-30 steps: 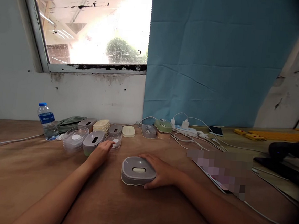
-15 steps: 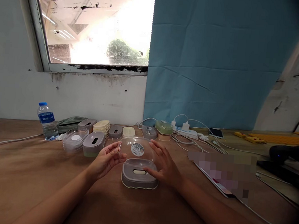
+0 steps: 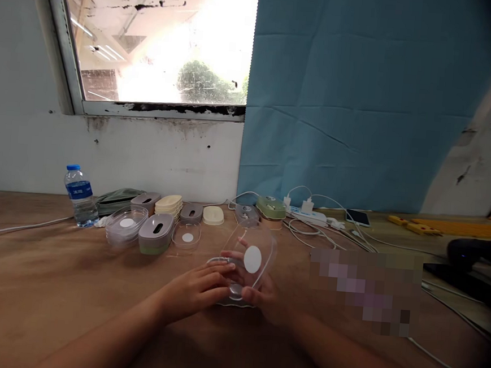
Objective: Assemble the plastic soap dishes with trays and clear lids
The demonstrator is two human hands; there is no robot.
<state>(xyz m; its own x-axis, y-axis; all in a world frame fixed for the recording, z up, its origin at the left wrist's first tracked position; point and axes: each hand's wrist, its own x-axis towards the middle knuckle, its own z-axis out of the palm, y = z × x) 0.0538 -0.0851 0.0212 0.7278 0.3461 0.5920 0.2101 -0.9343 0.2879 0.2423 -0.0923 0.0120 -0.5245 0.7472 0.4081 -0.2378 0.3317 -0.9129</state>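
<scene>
A clear plastic cover (image 3: pixel 268 248) with a round white sticker stands tilted in front of me. My right hand (image 3: pixel 270 299) grips its lower right side, the thumb in front and the fingers showing through the plastic behind. My left hand (image 3: pixel 201 288) is stretched out flat, palm down, with its fingertips at the cover's lower left; whether they touch it I cannot tell. Below both hands sits a grey oval box with a pale wavy rim (image 3: pixel 238 305), mostly hidden by the hands and cover.
Behind stand a grey-and-green slotted box (image 3: pixel 155 235), stacked clear covers (image 3: pixel 118 233), a single clear cover (image 3: pixel 186 237), cream trays (image 3: pixel 169 205) and a green box (image 3: pixel 271 207). A water bottle (image 3: pixel 81 199) is at the left. Cables and a power strip (image 3: pixel 308 216) lie at the right.
The clear cover has turned and tipped over to the right, showing the sticker's blank white side. My left hand has let go of it and moved right and down, over the grey box.
</scene>
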